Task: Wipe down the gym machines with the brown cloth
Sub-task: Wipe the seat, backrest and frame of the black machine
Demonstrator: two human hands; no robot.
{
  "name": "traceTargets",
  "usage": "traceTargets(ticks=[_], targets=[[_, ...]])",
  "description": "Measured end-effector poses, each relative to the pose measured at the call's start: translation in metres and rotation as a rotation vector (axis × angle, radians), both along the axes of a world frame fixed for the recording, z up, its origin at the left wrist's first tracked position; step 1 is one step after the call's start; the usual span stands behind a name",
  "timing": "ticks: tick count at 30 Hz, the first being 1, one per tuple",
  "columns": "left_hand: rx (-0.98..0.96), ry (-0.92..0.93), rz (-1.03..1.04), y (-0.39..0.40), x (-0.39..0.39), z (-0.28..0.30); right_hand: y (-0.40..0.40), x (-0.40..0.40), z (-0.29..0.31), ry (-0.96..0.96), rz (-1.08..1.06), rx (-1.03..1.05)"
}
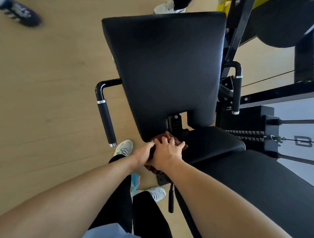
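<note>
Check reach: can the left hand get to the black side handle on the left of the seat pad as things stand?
Probably yes. The left hand rests against the brown cloth at the seat pad near corner, and the side handle hangs just to its left with only open floor between. It would need to let go of the cloth first.

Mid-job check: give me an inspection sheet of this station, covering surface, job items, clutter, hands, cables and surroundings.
Surface: black seat pad, textured, no marks visible; lower pad beside it.
Job's things: brown cloth bunched at the seat pad's near edge, mostly hidden under the hands.
Clutter: nothing seen on the pads.
Hands: right hand lies on top of the cloth, fingers spread; left hand beside it at the cloth's edge, grip unclear.
Cables: thin machine cables run at the right, near the weight stack.
Surroundings: side handles each side of the seat; wooden floor; other people's shoes at the top edge.
</note>
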State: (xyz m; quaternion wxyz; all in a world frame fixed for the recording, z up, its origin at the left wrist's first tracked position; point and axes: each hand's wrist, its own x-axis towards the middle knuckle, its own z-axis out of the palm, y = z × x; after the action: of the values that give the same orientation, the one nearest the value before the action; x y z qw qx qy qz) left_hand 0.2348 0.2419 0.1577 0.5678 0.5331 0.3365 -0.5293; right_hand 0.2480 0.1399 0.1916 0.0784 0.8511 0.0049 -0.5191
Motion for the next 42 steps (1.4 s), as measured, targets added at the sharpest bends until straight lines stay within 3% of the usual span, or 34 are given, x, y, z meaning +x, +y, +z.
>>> traceTargets(ticks=[4, 9, 15, 19, 23, 29, 36, 39, 42], targets=[[0.06, -0.025, -0.07, 0.008, 0.006, -0.014, 0.003, 0.007, -0.022, -0.025, 0.036, -0.001], [0.092, -0.106, -0.121, 0.021, -0.014, 0.005, 0.011, -0.001, 0.004, 0.051, 0.085, -0.002], [0.011, -0.247, -0.142, 0.018, -0.04, 0.081, 0.019, -0.015, 0.103, 0.094, 0.299, 0.049], [0.042, -0.429, -0.117, 0.007, -0.068, 0.132, 0.01, -0.029, 0.186, 0.148, 0.244, 0.076], [0.02, -0.57, 0.039, -0.001, -0.104, 0.186, -0.007, -0.047, 0.252, 0.22, 0.153, 0.107], [-0.182, -0.623, -0.08, -0.02, -0.148, 0.254, -0.025, -0.088, 0.335, 0.327, 0.263, 0.038], [0.097, -0.601, 0.129, -0.018, -0.189, 0.236, -0.025, -0.154, 0.295, 0.123, 0.708, -0.121], [0.11, -0.603, 0.16, -0.012, -0.204, 0.216, -0.023, -0.152, 0.281, 0.007, 0.649, -0.06], [0.09, -0.658, 0.156, -0.004, -0.216, 0.198, -0.018, -0.144, 0.274, 0.027, 0.574, -0.031]])
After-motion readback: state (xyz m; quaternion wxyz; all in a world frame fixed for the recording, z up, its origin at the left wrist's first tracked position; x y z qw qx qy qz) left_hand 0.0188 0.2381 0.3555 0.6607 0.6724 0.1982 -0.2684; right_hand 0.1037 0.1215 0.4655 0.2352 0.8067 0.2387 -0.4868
